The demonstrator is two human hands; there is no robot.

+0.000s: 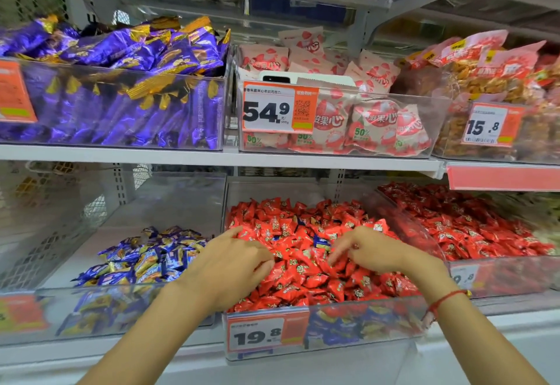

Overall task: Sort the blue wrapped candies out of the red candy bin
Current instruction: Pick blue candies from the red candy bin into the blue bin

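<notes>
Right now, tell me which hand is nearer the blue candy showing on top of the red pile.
Right. The right hand has its fingertips just right of and below the blue candy. The left hand lies farther off, to the candy's left across red wrappers.

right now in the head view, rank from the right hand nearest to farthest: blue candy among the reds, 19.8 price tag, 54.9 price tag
From the right hand:
1. Blue wrapped candy among the red ones, just to its left.
2. Orange 19.8 price tag, below on the bin front.
3. Orange 54.9 price tag, on the shelf above.
</notes>
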